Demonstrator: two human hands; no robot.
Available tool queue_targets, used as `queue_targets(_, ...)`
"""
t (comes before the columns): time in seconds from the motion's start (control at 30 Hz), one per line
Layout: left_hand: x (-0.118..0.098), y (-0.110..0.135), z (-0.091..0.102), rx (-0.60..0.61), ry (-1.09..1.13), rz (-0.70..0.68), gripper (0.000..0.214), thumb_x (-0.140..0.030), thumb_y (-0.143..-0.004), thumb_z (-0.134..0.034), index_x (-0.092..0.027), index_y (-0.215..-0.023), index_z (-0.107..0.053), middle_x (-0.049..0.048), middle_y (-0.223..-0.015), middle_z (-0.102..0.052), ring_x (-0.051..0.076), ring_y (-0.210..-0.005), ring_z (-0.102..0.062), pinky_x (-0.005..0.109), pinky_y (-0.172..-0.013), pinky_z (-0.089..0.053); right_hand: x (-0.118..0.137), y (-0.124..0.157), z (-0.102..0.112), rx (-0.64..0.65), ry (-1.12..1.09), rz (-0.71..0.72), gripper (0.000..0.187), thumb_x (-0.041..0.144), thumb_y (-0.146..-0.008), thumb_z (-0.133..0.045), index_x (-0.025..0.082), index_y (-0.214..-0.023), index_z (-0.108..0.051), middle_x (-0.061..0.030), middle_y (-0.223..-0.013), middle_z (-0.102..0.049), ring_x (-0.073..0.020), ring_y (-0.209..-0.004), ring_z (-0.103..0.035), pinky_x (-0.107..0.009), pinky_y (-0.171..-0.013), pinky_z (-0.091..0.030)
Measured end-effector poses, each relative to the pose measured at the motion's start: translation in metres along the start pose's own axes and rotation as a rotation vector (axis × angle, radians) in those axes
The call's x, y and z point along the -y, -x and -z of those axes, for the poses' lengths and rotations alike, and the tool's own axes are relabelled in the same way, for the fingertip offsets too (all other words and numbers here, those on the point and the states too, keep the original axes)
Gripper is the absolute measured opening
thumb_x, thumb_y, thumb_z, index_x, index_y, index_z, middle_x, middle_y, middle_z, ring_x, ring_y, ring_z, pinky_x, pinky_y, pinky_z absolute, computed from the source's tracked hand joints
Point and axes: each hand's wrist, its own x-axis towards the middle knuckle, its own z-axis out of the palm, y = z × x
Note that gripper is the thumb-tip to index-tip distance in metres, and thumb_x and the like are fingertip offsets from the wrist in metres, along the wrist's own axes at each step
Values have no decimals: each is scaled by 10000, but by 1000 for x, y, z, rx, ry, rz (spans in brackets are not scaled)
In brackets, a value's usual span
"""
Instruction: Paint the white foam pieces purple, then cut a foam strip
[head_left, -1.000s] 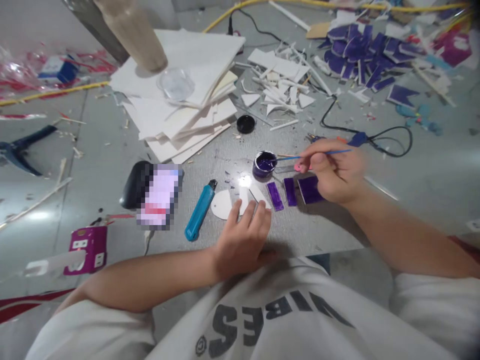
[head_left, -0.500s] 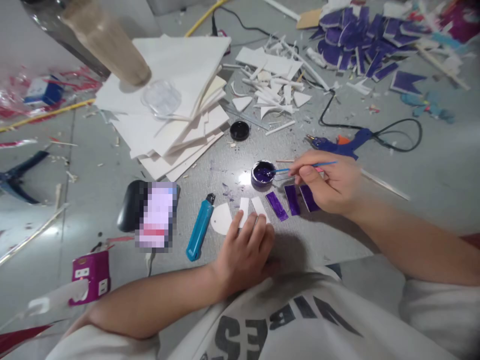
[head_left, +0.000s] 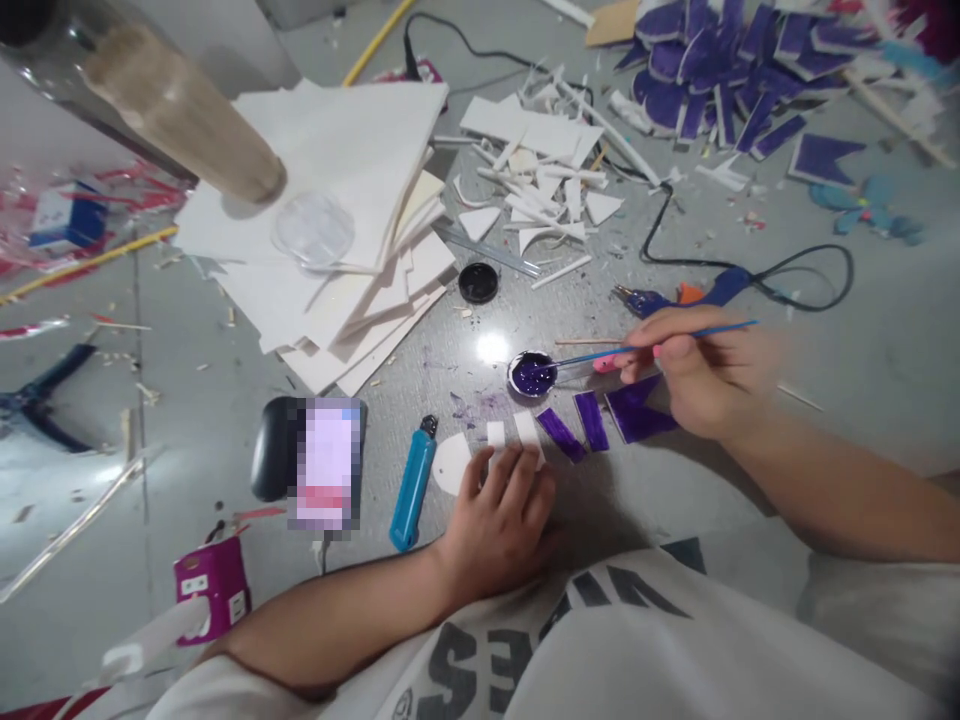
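Observation:
My right hand (head_left: 701,380) pinches a thin blue paintbrush (head_left: 600,353) whose tip dips into a small pot of purple paint (head_left: 532,374). Below that hand lie purple-painted strips (head_left: 591,420) in a row on the grey floor. My left hand (head_left: 499,520) rests flat with fingers stretched onto the white unpainted pieces (head_left: 495,438), beside a white half-round piece (head_left: 450,463).
A blue utility knife (head_left: 412,488) and a phone (head_left: 326,465) lie left of my left hand. A stack of white foam boards (head_left: 337,230), a black lid (head_left: 478,282), white offcuts (head_left: 540,180), a blue glue gun (head_left: 675,298) with its cord, and purple pieces (head_left: 720,80) lie beyond.
The view has shifted downward, so everything sits lower. My right hand stays at the paint pot with the brush tip in it; my left hand keeps pressing on the white pieces.

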Motion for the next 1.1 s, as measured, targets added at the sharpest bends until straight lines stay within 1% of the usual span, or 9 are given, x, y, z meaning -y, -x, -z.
queue_targets(0.13,0,0,2,8,-12,6,499,-548,-1097,-655,-140,-1348,-793,183,-1415,-805,339,-1328,-677,499,-1144,-511,-4,0,-1,20,55,55,140,368,-1075,-787,250,-1068,-861,-14,-808,-814,-134,-568,-755,-233,-532,-653)
queue_targets(0.3,-9,4,2,-34,-53,-51,523,-541,-1115,-627,-117,-1369,-799,176,-1401,-810,318,-1247,-678,491,-1119,-504,3,4,-4,54,62,170,106,382,-1053,-804,285,-1021,-833,-5,-793,-783,-144,-543,-699,-277,-474,-588)
queue_targets(0.4,-17,6,1,38,-112,-51,731,-685,-1100,-603,-92,-1504,-737,183,-1491,-770,341,-1346,-634,522,-1181,-476,4,9,-5,87,85,194,140,418,-1064,-782,296,-999,-802,-1,-795,-780,-148,-532,-680,-323,-532,-628)
queue_targets(0.47,-20,8,-1,110,-146,-38,895,-799,-1069,-581,-85,-1600,-670,194,-1553,-731,365,-1425,-594,547,-1231,-454,1,12,-5,104,122,185,181,444,-1072,-764,292,-975,-783,-2,-815,-788,-144,-514,-666,-333,-525,-623)
queue_targets(0.57,-23,11,-4,169,-165,-34,1001,-860,-1048,-557,-49,-1631,-632,219,-1582,-697,388,-1482,-553,567,-1294,-415,-4,15,-5,125,169,180,223,473,-1067,-765,294,-935,-779,-4,-780,-776,-156,-509,-666,-346,-492,-603)
queue_targets(0.67,-22,11,-6,143,-167,-50,1013,-864,-1045,-558,3,-1558,-666,251,-1545,-694,397,-1457,-562,561,-1317,-390,-4,15,-5,144,187,169,250,484,-1065,-771,302,-894,-784,-8,-733,-762,-176,-548,-699,-350,-510,-623)
queue_targets(0.83,-19,9,-7,125,-80,-46,1058,-850,-999,-657,10,-1611,-590,244,-1451,-716,398,-1391,-613,549,-1319,-391,7,10,-6,236,220,183,234,464,-1071,-766,289,-922,-808,-8,-723,-780,-176,-608,-748,-314,-576,-658)
queue_targets(0.97,-17,7,-6,148,-33,-39,1079,-833,-978,-697,62,-1574,-604,263,-1423,-717,402,-1370,-619,529,-1317,-405,11,7,-7,300,237,235,133,328,-1077,-736,277,-978,-809,-21,-688,-776,-187,-640,-783,-293,-597,-671)
queue_targets(1.1,-17,7,-5,141,-45,-40,1008,-810,-1009,-667,43,-1545,-643,268,-1422,-729,401,-1363,-644,519,-1299,-422,8,8,-6,332,246,238,71,275,-1046,-758,275,-986,-795,-44,-759,-817,-195,-633,-790,-304,-611,-678)
